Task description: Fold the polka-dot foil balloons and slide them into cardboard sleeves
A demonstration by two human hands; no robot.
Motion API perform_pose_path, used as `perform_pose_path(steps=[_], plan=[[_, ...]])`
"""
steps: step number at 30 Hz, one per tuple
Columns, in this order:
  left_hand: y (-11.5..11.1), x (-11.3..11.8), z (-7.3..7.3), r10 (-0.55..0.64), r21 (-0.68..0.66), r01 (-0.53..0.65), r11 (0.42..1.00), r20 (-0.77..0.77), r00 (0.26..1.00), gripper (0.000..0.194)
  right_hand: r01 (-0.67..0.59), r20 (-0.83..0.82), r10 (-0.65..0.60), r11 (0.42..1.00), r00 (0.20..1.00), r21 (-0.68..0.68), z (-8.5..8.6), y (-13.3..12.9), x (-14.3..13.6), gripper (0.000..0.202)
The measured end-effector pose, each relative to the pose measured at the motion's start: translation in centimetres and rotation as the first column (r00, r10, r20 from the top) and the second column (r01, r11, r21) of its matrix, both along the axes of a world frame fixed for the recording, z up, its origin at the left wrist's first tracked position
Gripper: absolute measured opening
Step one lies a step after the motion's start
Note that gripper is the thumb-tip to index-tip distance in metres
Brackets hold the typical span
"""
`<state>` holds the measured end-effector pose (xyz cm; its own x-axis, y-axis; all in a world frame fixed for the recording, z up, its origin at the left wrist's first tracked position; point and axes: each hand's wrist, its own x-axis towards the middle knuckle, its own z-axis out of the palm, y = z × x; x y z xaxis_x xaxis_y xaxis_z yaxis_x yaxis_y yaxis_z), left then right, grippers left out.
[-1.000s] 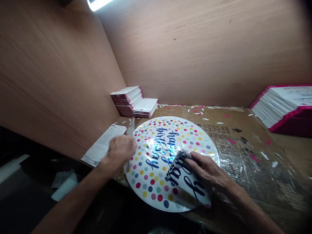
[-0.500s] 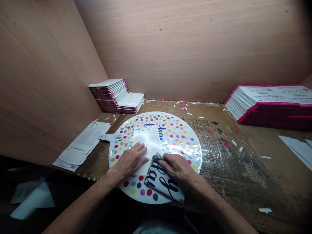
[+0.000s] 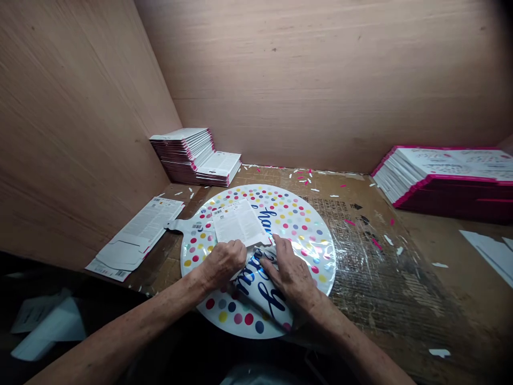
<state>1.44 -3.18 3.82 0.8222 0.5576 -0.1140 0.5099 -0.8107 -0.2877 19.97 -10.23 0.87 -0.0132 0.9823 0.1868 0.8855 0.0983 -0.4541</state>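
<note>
A plywood back wall [image 3: 320, 91], finely grained with a few small dark specks, stands behind and meets a browner side wall [image 3: 72, 117] on the left. The cardboard-covered worktop [image 3: 372, 283] is brown, printed in places, with shiny glare. Light falls brightest on the back wall; below the worktop lies deep shadow.

Left grip [image 3: 226, 261] and right grip [image 3: 292, 272] are bare, like both slim forearms [image 3: 160, 312].

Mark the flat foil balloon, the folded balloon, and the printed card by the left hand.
Flat foil balloon [image 3: 298, 230]: head view, dotted right part.
Folded balloon [image 3: 265, 294]: head view, lettered face.
Printed card [image 3: 239, 222]: head view, middle of text side.
</note>
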Motion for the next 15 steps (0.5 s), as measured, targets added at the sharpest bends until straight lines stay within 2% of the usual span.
perform_pose_path(steps=[3,6,8,9,10,11,12,13,14,15], plan=[[-0.1,0.3,0.5,-0.089,0.043,0.086,0.995,0.092,0.992,0.026,0.06,0.044,-0.057,0.994,0.997,-0.087,0.2,1.0,0.1,0.025],[-0.3,0.4,0.9,-0.154,0.018,0.154,0.988,0.156,0.976,0.028,0.132,0.073,-0.123,0.981,0.99,-0.142,0.3,1.9,0.4,0.023],[-0.9,0.5,1.1,-0.081,0.013,0.081,0.997,0.318,0.945,0.025,0.18,0.003,-0.181,0.978,0.984,-0.106,0.2,2.4,0.7,0.022],[-1.3,0.6,1.1,-0.003,0.021,-0.007,1.0,0.446,0.895,0.018,0.201,-0.065,-0.206,0.976,0.976,-0.079,0.2,2.5,0.9,0.022],[-1.8,0.7,0.9,0.093,0.016,-0.126,0.992,0.587,0.804,0.02,0.214,-0.144,-0.22,0.975,0.965,-0.058,0.1,2.7,1.1,0.022],[-2.3,0.8,0.7,0.199,-0.028,-0.256,0.966,0.714,0.671,0.038,0.214,-0.226,-0.219,0.976,0.949,-0.044,0.2,2.9,1.3,0.024],[-2.7,1.0,0.4,0.31,-0.136,-0.349,0.927,0.8,0.514,0.058,0.201,-0.299,-0.202,0.979,0.933,-0.036,0.2,3.0,1.5,0.027],[-3.0,1.3,-0.1,0.429,-0.292,-0.377,0.879,0.831,0.355,0.069,0.18,-0.357,-0.18,0.983,0.917,-0.034,0.3,3.0,1.7,0.029],[-3.2,1.6,-0.5,0.55,-0.467,-0.338,0.817,0.808,0.213,0.07,0.16,-0.397,-0.159,0.987,0.904,-0.033,0.5,3.0,1.8,0.031],[-3.2,2.0,-1.0,0.658,-0.621,-0.252,0.742,0.747,0.096,0.064,0.147,-0.416,-0.141,0.989,0.899,-0.017,0.6,2.7,1.9,0.032]])
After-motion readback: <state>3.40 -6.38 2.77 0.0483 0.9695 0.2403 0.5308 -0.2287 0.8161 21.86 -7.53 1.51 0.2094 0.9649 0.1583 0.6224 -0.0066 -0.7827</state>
